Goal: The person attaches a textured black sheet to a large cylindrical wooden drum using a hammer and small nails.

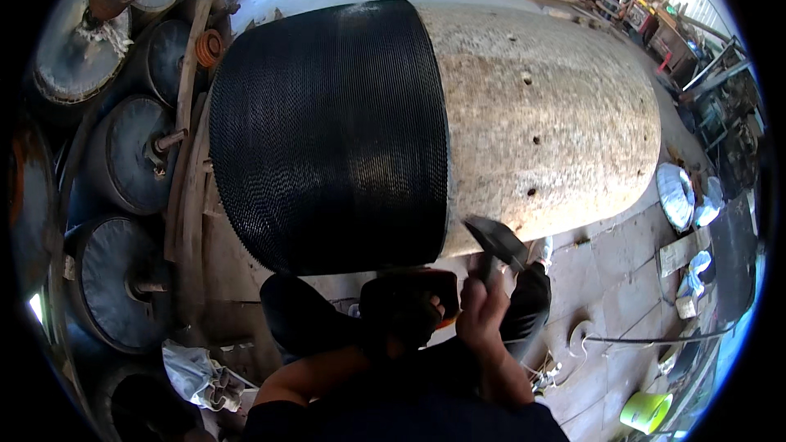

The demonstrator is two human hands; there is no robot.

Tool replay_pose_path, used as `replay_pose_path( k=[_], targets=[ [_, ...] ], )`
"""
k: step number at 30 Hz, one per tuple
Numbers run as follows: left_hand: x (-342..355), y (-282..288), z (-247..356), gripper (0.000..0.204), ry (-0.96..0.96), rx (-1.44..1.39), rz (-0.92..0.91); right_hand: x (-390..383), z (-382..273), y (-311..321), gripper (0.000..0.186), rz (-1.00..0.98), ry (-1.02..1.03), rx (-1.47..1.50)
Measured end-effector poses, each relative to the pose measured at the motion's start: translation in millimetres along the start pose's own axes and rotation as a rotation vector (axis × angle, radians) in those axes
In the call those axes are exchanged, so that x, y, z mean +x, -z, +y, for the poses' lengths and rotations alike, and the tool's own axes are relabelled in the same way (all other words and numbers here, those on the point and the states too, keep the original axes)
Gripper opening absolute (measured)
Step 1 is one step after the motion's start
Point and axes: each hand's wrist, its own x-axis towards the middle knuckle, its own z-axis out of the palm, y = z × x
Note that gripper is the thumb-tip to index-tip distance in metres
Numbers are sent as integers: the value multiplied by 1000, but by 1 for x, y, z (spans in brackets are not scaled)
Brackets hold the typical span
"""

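A large drum lies on its side before me. Its left part is wound or covered with black ridged material (pixel 332 131), and its right part is a bare, pale, mottled surface (pixel 557 106) with several small dark holes. My right hand (pixel 483 307) grips a hammer (pixel 497 243), whose dark head is raised at the drum's near edge, just right of the black part. My left hand (pixel 417 323) is in deep shadow, apparently dark-gloved with bare fingertips curled in. What it holds is hidden. Around it is a dark container with an orange edge (pixel 453 295).
Several dark rollers (pixel 131 155) with protruding shafts line the left side, beside wooden planks (pixel 192 213). A crumpled whitish bag (pixel 192 372) lies at the lower left. A green bucket (pixel 645 412) and a white wrapped bundle (pixel 675 196) are on the right, near a metal rod (pixel 655 340).
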Motion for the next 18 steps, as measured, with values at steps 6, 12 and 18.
replay_pose_path(
  k=[6, 12, 18],
  targets=[
    [5, 13, 18, 34, -406, 892, 65, 16, 7, 7, 25, 97, 62, -182],
    [0, -3, -9, 35, -442, 727, 247, 11, -16, 8, 37, 178, 24, -14],
    [2, 15, 17, 38, -604, 811, 356, 20, -7, 10, 13, -77, -193, -362]
  ],
)
